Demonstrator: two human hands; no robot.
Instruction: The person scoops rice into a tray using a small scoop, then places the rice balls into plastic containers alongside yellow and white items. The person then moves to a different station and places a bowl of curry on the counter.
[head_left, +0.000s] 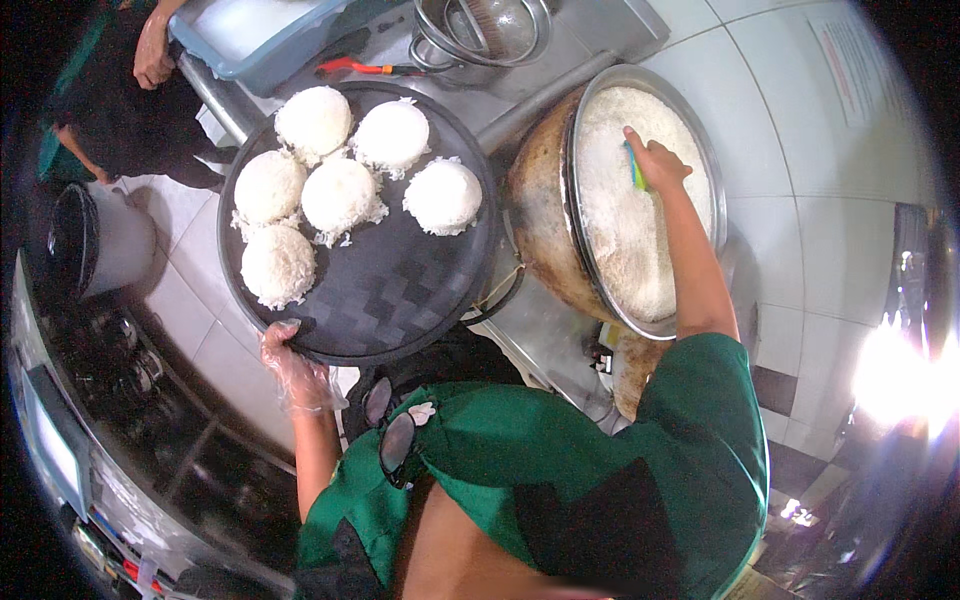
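My left hand (295, 378), in a clear plastic glove, grips the near left rim of a round black tray (400, 290). Several rounded mounds of white rice (340, 195) sit on the tray, mostly toward its far and left side, with loose grains around them. On the right, a big metal pot (545, 200) with a browned outside is full of white rice (640, 260). My right hand (660, 166) reaches over that rice, its fingers closed around a small blue and green tool (637, 172). The tool's shape is mostly hidden by the hand.
Beyond the tray, a metal counter holds a light blue tub (250, 50), a red-handled utensil (365, 68) and metal bowls (490, 30). Another person's hand (153, 62) is at the upper left. A bucket (110, 240) stands on the tiled floor. White tiled wall (770, 120) borders the pot.
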